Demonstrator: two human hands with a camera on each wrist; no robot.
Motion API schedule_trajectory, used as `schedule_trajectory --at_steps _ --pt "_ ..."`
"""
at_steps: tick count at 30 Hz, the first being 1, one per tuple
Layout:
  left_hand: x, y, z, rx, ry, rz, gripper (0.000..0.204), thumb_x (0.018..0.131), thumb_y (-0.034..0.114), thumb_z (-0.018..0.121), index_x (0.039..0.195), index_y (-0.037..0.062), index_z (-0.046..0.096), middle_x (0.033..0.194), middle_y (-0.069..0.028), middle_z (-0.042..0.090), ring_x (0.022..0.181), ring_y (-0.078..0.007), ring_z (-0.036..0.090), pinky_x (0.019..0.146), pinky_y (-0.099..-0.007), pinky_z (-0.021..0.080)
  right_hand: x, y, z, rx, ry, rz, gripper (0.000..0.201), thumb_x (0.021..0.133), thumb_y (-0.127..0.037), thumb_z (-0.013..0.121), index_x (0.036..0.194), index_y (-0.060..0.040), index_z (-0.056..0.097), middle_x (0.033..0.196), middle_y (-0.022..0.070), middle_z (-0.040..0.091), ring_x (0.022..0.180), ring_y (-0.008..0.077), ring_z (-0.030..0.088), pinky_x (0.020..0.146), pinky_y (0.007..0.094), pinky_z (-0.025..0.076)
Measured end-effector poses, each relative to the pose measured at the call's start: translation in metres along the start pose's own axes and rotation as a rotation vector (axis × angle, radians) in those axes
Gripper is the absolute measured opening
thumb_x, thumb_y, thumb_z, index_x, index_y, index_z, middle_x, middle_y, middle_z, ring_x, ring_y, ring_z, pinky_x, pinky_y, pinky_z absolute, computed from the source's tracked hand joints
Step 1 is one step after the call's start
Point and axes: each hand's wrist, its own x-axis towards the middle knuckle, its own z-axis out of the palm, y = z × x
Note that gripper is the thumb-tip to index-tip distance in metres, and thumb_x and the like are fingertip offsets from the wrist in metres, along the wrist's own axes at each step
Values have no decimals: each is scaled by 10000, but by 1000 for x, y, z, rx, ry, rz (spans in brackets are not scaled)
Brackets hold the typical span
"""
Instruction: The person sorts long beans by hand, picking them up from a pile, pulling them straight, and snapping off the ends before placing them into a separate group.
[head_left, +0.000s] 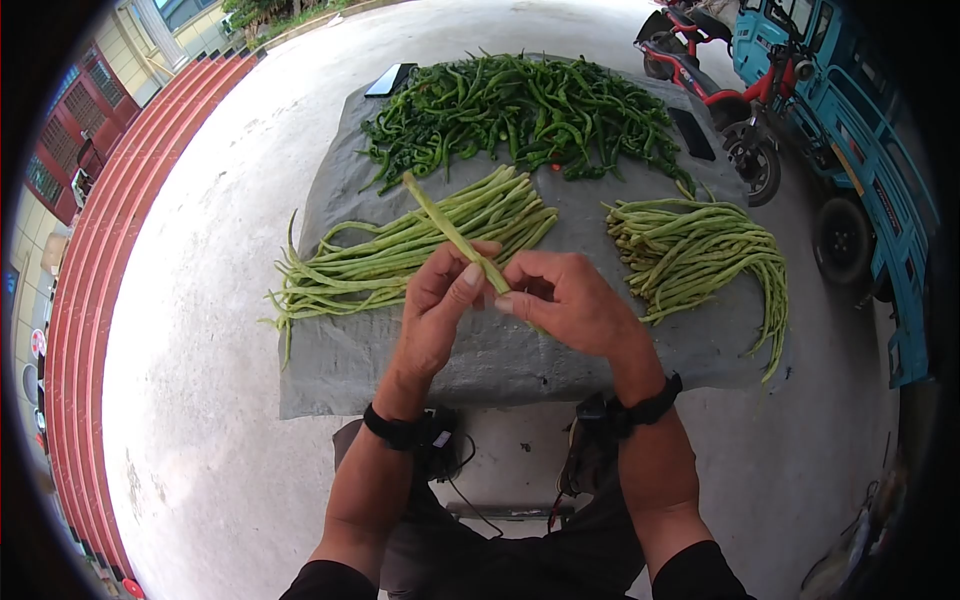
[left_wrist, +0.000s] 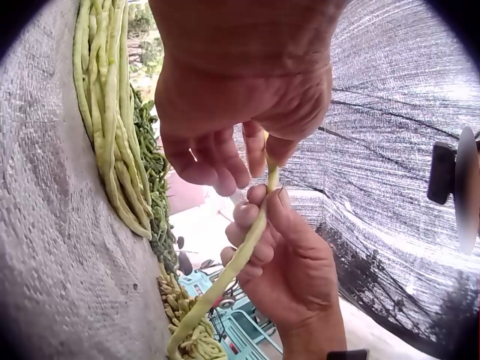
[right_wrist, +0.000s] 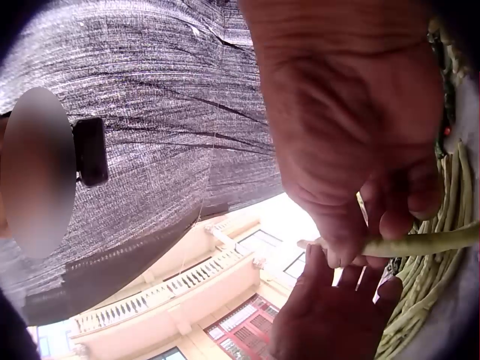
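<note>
Both hands hold a pale green long bean (head_left: 435, 215) in front of the body, slanting from upper left to lower right. The left hand (head_left: 438, 300) pinches it between thumb and fingers, with a long stretch jutting out past that hand. Close beside it, the right hand (head_left: 580, 300) grips the bean near its lower end, fingertips almost meeting the left ones. Behind the left hand lies a bundle of long beans (head_left: 365, 265). A second, browner bundle of long beans (head_left: 690, 250) lies right of the right hand.
A grey cloth (head_left: 400, 375) covers the work surface. Across its far side spreads a heap of green peppers (head_left: 520, 110), with a phone (head_left: 390, 80) at its left and a dark flat device (head_left: 692, 134) at its right. Beyond stand a red scooter (head_left: 690, 75) and a teal cargo tricycle (head_left: 860, 130).
</note>
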Motion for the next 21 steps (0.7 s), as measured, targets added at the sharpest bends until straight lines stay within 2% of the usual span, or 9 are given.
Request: schedule_trajectory --at_steps 5,8,11,14,16,21 --pt "1 -7 -3 58 3 54 268 1112 237 621 1245 22 708 1103 -28 730 925 -103 610 854 -284 496 3 12 2 -41 -25 19 207 940 -155 809 952 23 703 732 36 627 708 78 537 634 311 460" --pt "1 -6 -3 35 -5 59 239 1110 236 628 1180 26 718 1082 -12 739 936 -86 603 838 -269 488 2 9 2 -29 -54 61 148 968 -101 796 983 -7 683 840 -18 638 758 41 561 651 265 474" --pt "1 -5 -4 37 -13 46 250 1121 261 609 1162 33 706 1059 -33 748 935 -103 627 853 -283 503 1 13 0 58 24 62 193 953 -151 807 1000 12 713 826 26 692 754 77 621 693 292 524" --pt "1 -3 -4 56 -47 35 281 1141 290 565 1179 39 685 1043 -63 752 951 -142 669 878 -316 534 2 14 -8 15 107 30 195 973 -162 805 1027 2 714 866 14 702 761 74 624 693 289 527" --pt "1 0 0 80 -74 9 288 1148 300 543 1186 41 664 1045 -81 753 972 -164 700 879 -331 551 2 7 -11 50 143 76 197 988 -172 798 1035 0 714 874 15 709 765 69 627 698 283 529" --pt "-2 -3 7 -6 -186 -61 261 1157 296 520 1196 62 626 1011 -74 745 958 -161 715 842 -313 550 4 2 -11 173 182 44 206 1019 -178 774 1078 7 702 913 25 731 793 62 644 692 264 525"
